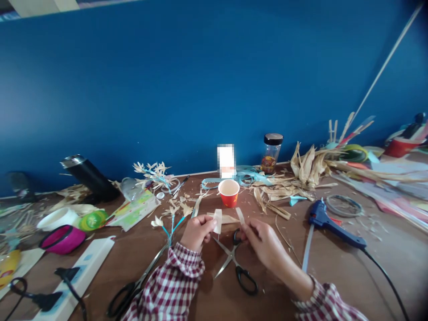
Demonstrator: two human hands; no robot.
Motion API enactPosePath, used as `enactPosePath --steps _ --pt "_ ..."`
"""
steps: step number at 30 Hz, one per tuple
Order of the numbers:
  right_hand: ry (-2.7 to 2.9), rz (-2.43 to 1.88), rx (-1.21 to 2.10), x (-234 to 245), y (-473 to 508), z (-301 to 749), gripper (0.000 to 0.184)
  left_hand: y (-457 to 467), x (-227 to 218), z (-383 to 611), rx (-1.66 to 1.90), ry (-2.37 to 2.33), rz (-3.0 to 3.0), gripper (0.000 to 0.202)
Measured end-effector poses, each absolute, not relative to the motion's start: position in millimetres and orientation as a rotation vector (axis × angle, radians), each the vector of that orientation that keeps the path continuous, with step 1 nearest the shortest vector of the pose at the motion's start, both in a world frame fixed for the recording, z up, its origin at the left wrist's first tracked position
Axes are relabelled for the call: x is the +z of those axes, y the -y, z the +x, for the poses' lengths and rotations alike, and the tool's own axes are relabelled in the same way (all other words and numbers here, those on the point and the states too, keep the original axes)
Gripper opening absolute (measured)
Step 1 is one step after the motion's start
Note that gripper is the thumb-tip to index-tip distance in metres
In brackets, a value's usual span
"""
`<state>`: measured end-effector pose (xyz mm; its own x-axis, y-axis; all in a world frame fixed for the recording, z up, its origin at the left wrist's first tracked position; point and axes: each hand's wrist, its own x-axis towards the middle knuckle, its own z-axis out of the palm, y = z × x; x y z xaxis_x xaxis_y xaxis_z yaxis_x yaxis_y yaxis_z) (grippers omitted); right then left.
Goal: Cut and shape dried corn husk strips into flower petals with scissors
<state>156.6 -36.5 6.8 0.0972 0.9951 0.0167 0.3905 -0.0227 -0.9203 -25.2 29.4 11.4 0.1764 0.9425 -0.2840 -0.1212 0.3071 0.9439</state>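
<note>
Between thumb and fingertips of the left hand: a pale left strip, roughly upright, pinched narrow at the near side edge. In a like narrow pinch of the right hand: the right strip, gripped by the lower end, tilted, and apart from the other. Thin by the look of both, so likely to crease or split; keep each pinch light, with just enough pressure to stop slipping. Steady the wrists low over the table, and turn a strip by rolling thumb against finger rather than by bending. Grain too fine to make out; test gently before any firm pull.

Just below the fingertips, between both hands: small scissors, blades spread, points toward the left sleeve, upper loop right by the right fingertips. Contact there impossible to tell. Mind those open blades when lowering a hand.

Behind the fingertips, flat: a husk piece. Left of the left fingers: flowers on blue stems, worth guarding from a sideways sweep.

Beyond the fingers: a cup, upright, easily tipped by a careless reach. Well right of the right fingers: a glue gun; heat impossible to judge, so avoid the nozzle. Farthest: husks and a jar.
</note>
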Motion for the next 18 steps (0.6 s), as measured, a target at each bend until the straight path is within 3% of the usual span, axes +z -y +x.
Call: enactPosePath --steps 6,11,18 --pt "0.985 -1.280 1.374 5 31 150 0.033 -37 4 -30 1.066 -1.201 0.901 0.016" --pt "0.948 -1.180 1.395 1 31 144 0.037 -55 18 -40 1.082 -1.324 1.052 0.030" --pt "1.120 -1.141 1.275 -13 37 131 0.019 -127 37 -22 1.001 -1.566 1.226 0.022"
